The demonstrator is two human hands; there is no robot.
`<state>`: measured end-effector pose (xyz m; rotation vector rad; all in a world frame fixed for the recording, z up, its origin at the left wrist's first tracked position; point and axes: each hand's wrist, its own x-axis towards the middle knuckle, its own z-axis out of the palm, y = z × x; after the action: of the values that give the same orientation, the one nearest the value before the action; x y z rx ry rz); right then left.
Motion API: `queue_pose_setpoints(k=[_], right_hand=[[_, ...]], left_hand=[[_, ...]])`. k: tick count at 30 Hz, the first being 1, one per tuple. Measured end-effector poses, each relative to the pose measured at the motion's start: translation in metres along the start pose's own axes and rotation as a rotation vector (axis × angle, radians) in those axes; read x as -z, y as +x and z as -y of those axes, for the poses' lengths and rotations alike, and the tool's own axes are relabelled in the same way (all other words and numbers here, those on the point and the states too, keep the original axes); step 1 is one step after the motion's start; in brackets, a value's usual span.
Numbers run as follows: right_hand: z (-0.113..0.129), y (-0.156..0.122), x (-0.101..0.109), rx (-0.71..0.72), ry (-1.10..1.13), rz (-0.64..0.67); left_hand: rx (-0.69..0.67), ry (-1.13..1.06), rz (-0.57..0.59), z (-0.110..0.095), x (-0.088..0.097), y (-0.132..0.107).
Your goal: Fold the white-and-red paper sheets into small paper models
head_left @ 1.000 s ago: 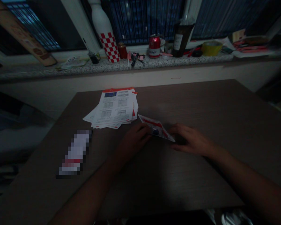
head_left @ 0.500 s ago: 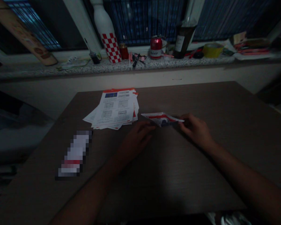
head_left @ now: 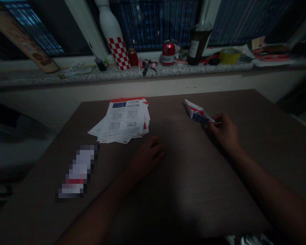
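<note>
My right hand (head_left: 224, 131) pinches the near right tip of a folded paper boat (head_left: 199, 115), white with red and dark blue print. Its other pointed end aims toward the back of the table, to the left. My left hand (head_left: 150, 153) rests at the middle of the table, holding nothing, its fingers loosely bent and apart. Just beyond it, to the left, lies a fanned stack of printed sheets (head_left: 124, 119) with orange edges.
A pixelated phone-like slab (head_left: 78, 172) lies on the left of the brown table (head_left: 206, 190). Along the granite windowsill (head_left: 178, 69) stand a checkered white bottle (head_left: 119, 52), a red can (head_left: 168, 53), a dark bottle (head_left: 195, 46) and a yellow tape roll (head_left: 229, 56).
The paper boat has moved away and to the right in my right hand, and has turned. My left hand, earlier beside it, is now apart from it.
</note>
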<state>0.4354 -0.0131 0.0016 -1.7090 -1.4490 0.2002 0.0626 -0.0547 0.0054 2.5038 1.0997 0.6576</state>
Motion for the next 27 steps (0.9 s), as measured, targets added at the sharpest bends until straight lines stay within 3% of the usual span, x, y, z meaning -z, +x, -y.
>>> queue_pose_setpoints(k=[5, 11, 16, 19, 22, 27], right_hand=[[0.002, -0.001, 0.001, 0.022, -0.024, 0.005], [0.02, -0.012, 0.008, 0.134, -0.044, -0.01], [0.039, -0.033, 0.0, 0.457, 0.065, 0.416], [0.049, -0.045, -0.01, 0.561, 0.133, 0.585], [0.053, -0.051, -0.017, 0.602, 0.158, 0.67], [0.049, -0.051, -0.021, 0.559, 0.172, 0.673]], left_hand=[[0.01, 0.013, 0.011, 0.001, 0.0, 0.0], [0.015, 0.005, 0.02, -0.002, 0.001, 0.0], [0.02, 0.0, 0.034, -0.001, 0.0, 0.0], [0.01, -0.002, 0.034, 0.0, -0.001, -0.001], [0.01, -0.013, 0.04, 0.001, 0.0, 0.0], [0.038, -0.03, 0.025, -0.002, 0.002, 0.002]])
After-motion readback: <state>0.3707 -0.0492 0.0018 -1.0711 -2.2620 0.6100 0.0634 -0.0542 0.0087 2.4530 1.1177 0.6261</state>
